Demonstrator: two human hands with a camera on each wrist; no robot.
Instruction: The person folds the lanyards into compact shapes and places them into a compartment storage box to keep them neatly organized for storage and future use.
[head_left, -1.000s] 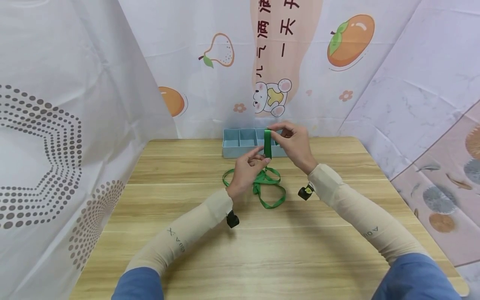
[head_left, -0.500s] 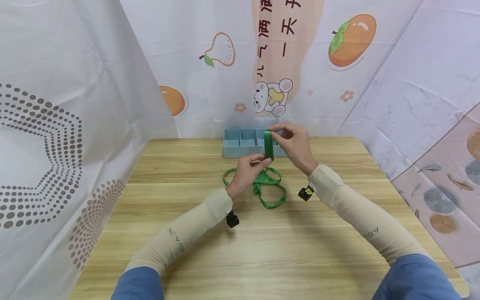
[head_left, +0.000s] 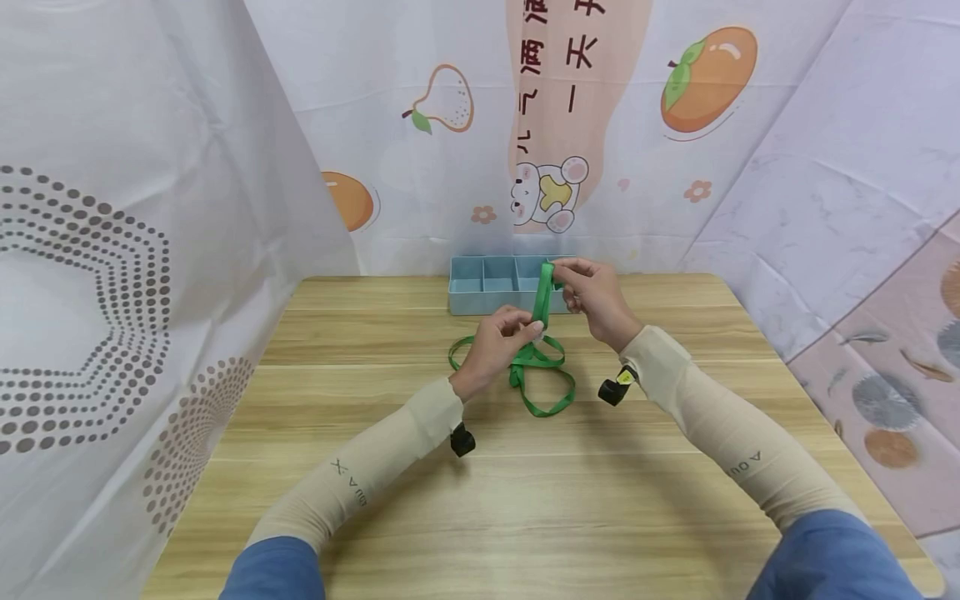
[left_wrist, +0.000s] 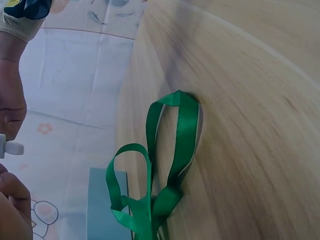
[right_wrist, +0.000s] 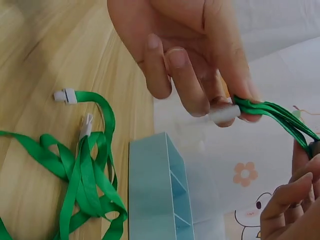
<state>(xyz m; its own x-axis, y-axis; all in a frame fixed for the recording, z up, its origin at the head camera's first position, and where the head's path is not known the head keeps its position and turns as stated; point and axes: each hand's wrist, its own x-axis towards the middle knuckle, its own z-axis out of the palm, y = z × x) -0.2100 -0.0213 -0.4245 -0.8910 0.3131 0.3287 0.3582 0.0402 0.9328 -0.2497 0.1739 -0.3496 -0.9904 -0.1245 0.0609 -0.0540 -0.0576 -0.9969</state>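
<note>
A green lanyard (head_left: 543, 296), folded into a narrow bundle, is stretched on a slant between my two hands above the table. My right hand (head_left: 596, 300) pinches its upper end between thumb and fingertips; in the right wrist view a blurred white plastic piece (right_wrist: 225, 114) sticks out by those fingers. Lower down, my left hand (head_left: 491, 350) pinches the other end with thumb and curled fingers. Beneath them more green lanyards (head_left: 528, 358) lie loosely looped on the table, with a white buckle (right_wrist: 65, 96) and a white clip (right_wrist: 86, 126) showing in the right wrist view.
A light-blue divided box (head_left: 487, 302) stands at the table's back edge, just behind the hands. The wooden table (head_left: 525, 500) spreads in front. A printed cloth (head_left: 420, 183) hangs behind, and sheets flank both sides.
My right hand has shifted slightly right and down, so the folded lanyard now leans instead of hanging upright. My left index finger, extended earlier, is now curled in.
</note>
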